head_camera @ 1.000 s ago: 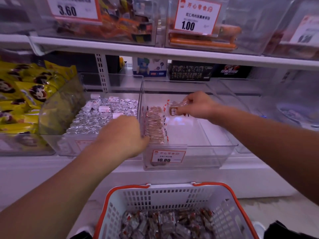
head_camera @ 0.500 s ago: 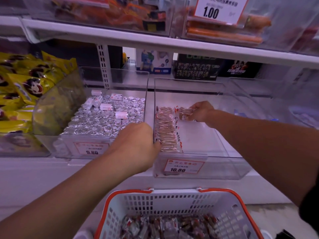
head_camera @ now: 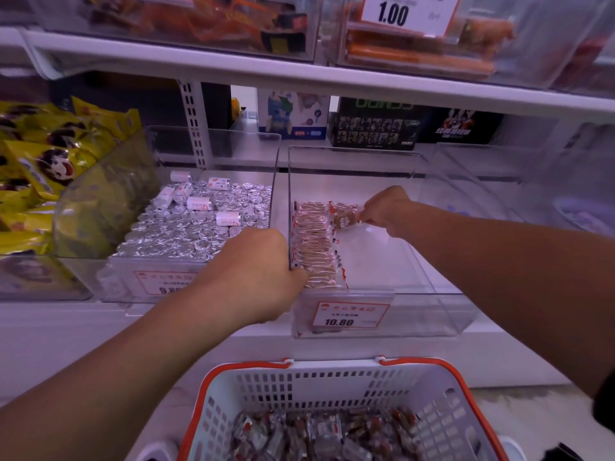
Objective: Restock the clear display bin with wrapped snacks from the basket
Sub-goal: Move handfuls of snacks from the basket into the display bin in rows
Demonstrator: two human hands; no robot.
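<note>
The clear display bin (head_camera: pixel 432 314) sits on the lower shelf with a 10.80 price tag on its front. A row of wrapped snacks (head_camera: pixel 316 244) stands along its left wall. My left hand (head_camera: pixel 256 274) grips the bin's front left corner, fingers curled over the wall beside the row. My right hand (head_camera: pixel 387 209) reaches into the bin from the right and pinches a brown wrapped snack (head_camera: pixel 346 219) at the far end of the row. Below, the white basket (head_camera: pixel 332 384) with orange rim holds several more wrapped snacks (head_camera: pixel 319 434).
A neighbouring clear bin (head_camera: pixel 126 284) on the left holds several silver foil pieces and white rolls. Yellow snack bags (head_camera: pixel 40 168) lie far left. Another clear bin (head_camera: pixel 499 181) stands to the right. An upper shelf (head_camera: pixel 299 78) with bins overhangs.
My right hand has drawn a little right with the brown snack at the row's far end. My left hand keeps its grip on the bin corner. The view has shifted closer.
</note>
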